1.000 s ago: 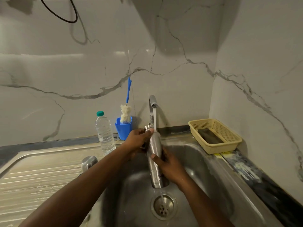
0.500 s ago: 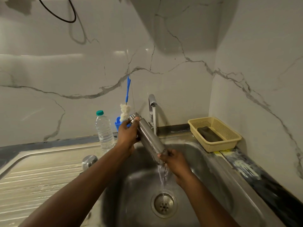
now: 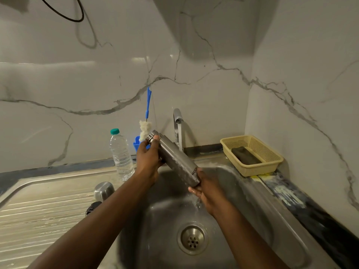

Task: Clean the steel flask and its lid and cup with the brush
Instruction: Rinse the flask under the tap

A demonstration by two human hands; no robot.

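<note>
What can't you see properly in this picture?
Head view only:
- The inside of the flask: its mouth points away, toward the wall.
- The blue holder under the brush: mostly behind the left hand.
- The black piece beside the steel cup: partly behind the left arm.
- The dark block in the basket: too dim to identify.

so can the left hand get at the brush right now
Probably not yet: the left hand grips the flask near its mouth. The brush stands just behind it, nothing between.
</note>
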